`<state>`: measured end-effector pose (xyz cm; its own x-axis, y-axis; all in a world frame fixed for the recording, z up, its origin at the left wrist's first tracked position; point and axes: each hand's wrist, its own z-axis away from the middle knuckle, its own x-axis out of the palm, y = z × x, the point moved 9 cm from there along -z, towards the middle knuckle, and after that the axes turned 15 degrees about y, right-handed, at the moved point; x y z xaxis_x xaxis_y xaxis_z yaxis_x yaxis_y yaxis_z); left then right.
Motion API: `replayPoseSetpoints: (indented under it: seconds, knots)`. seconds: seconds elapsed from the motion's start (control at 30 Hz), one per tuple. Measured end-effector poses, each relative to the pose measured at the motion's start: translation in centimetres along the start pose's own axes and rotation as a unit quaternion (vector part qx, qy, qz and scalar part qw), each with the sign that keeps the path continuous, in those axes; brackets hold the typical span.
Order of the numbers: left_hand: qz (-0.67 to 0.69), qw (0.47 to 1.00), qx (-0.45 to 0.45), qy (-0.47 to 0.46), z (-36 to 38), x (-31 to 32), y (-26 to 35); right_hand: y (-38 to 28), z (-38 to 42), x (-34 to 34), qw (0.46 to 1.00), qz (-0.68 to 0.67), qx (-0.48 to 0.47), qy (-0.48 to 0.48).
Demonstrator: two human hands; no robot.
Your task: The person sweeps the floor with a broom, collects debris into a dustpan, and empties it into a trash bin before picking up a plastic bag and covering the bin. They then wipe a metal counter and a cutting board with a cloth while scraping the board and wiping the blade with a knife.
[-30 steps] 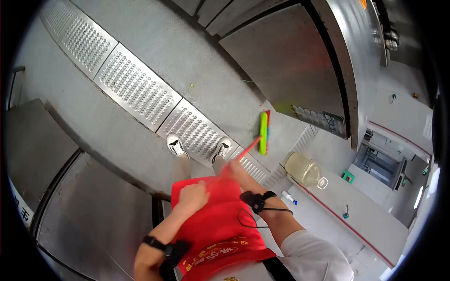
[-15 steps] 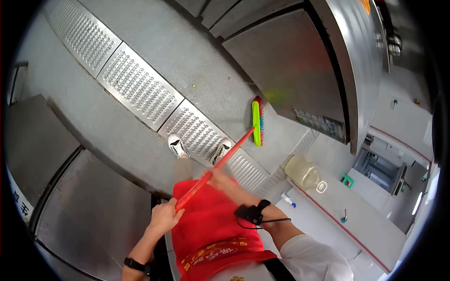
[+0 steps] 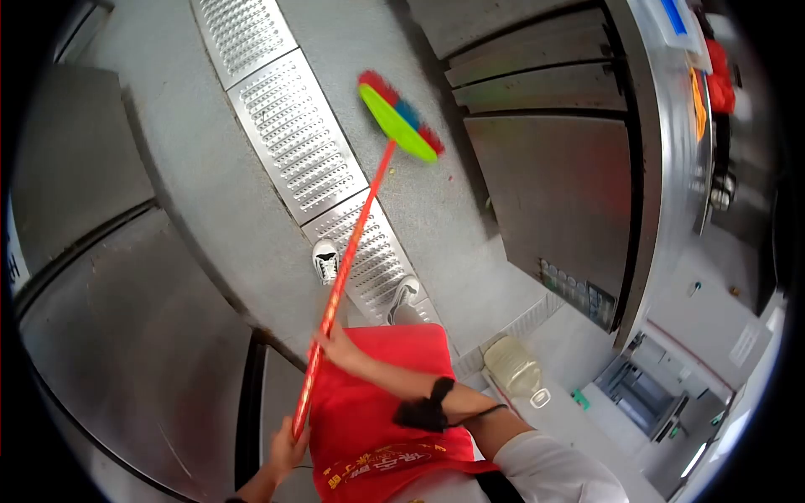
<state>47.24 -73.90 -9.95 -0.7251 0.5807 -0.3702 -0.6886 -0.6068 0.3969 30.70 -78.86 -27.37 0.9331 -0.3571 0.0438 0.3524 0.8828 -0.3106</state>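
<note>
A broom with a long red handle [image 3: 350, 251] slants up from my body across the floor. Its lime-green head [image 3: 398, 126], with red and blue bristles, is on the grey floor beyond my feet. My left hand [image 3: 287, 444] is closed round the handle near its top end. Further down the handle, my right hand [image 3: 338, 348] grips it in front of the red apron [image 3: 381, 394]. Just on the near side of the broom head lie a small yellow-green scrap [image 3: 392, 172] and a small pink scrap [image 3: 450, 178].
Perforated metal drain covers [image 3: 293, 134] run along the floor under my shoes. A steel cabinet [image 3: 562, 193] stands on the right, and steel units [image 3: 142, 335] line the left. A large plastic jug [image 3: 511, 367] sits low at the right.
The broom head has moved from the right to further forward and left, now beyond the scraps. Both hands have shifted with the handle, and the view has turned.
</note>
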Motion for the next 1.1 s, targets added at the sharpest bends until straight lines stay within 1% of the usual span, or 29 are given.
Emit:
replayPoseSetpoints:
  seconds: [0.03, 0.07, 0.1, 0.13, 0.17, 0.2, 0.23, 0.27, 0.3, 0.37, 0.47, 0.57, 0.63, 0.73, 0.8, 0.83, 0.9, 0.93, 0.97, 1.0, 1.1]
  knots:
    - [0.019, 1.000, 0.014, 0.016, -2.3, 1.5, 0.8, -1.8, -2.9, -0.2, 0.995, 0.056, -0.081, -0.002]
    - [0.037, 0.998, 0.029, 0.034, -5.1, 3.1, 1.6, -4.6, -5.5, -0.8, 0.987, 0.122, -0.107, -0.015]
    - [0.062, 0.994, 0.064, 0.061, -8.2, 4.9, 3.0, -8.8, -8.1, -2.1, 0.927, 0.220, -0.256, 0.163]
    - [0.085, 0.987, 0.099, 0.090, -11.1, 6.4, 4.7, -9.7, -10.7, -4.1, 0.942, 0.203, -0.207, 0.171]
    - [0.104, 0.985, 0.097, 0.102, -13.9, 7.9, 6.7, -11.1, -14.5, -5.6, 0.895, 0.292, -0.266, 0.207]
    - [0.102, 0.987, 0.093, 0.081, -16.8, 10.3, 7.9, -13.9, -15.4, -6.5, 0.940, 0.223, -0.177, 0.187]
    - [0.132, 0.985, 0.092, 0.069, -19.5, 12.9, 8.8, -14.6, -18.8, -8.6, 0.932, 0.208, -0.218, 0.201]
    - [0.144, 0.988, 0.056, 0.027, -21.8, 15.8, 9.7, -15.4, -21.1, -11.1, 0.924, 0.214, -0.210, 0.237]
    - [0.189, 0.980, 0.066, 0.016, -23.6, 18.8, 10.9, -16.0, -22.9, -13.5, 0.927, 0.193, -0.199, 0.255]
    - [0.161, 0.986, 0.022, -0.046, -26.7, 27.5, 8.7, -15.8, -25.5, -17.7, 0.930, 0.194, -0.202, 0.239]
    - [0.111, 0.993, 0.003, -0.033, -25.8, 33.8, 8.0, -12.0, -26.3, -23.7, 0.934, 0.225, -0.174, 0.215]
    - [0.094, 0.992, -0.046, -0.072, -22.9, 40.4, 4.3, -6.8, -24.9, -28.0, 0.931, 0.256, -0.170, 0.195]
    - [0.081, 0.992, -0.046, -0.086, -21.5, 42.8, 3.2, -5.7, -22.9, -29.2, 0.930, 0.249, -0.180, 0.201]
    - [0.032, 0.995, -0.043, -0.087, -22.8, 44.3, 3.1, -4.4, -24.4, -32.1, 0.930, 0.235, -0.152, 0.238]
    - [-0.006, 0.996, -0.038, -0.081, -25.9, 44.4, 4.5, -5.4, -26.8, -34.5, 0.918, 0.225, -0.164, 0.283]
    - [-0.027, 0.996, -0.020, -0.078, -27.8, 44.5, 5.4, -5.8, -28.3, -35.2, 0.913, 0.219, -0.169, 0.301]
    - [-0.063, 0.996, 0.009, -0.062, -32.3, 44.7, 6.8, -6.8, -32.3, -38.0, 0.908, 0.163, -0.228, 0.312]
    - [-0.078, 0.995, 0.019, -0.051, -34.5, 44.7, 7.5, -7.5, -33.9, -39.1, 0.903, 0.160, -0.222, 0.330]
    - [-0.080, 0.995, 0.035, -0.039, -36.5, 44.6, 8.7, -8.3, -35.5, -40.3, 0.898, 0.156, -0.216, 0.351]
    - [-0.081, 0.995, 0.051, -0.028, -38.2, 44.5, 9.9, -9.4, -36.6, -41.3, 0.891, 0.152, -0.232, 0.360]
    - [-0.088, 0.990, 0.105, -0.030, -41.8, 45.8, 11.6, -11.2, -39.0, -44.0, 0.878, 0.125, -0.256, 0.385]
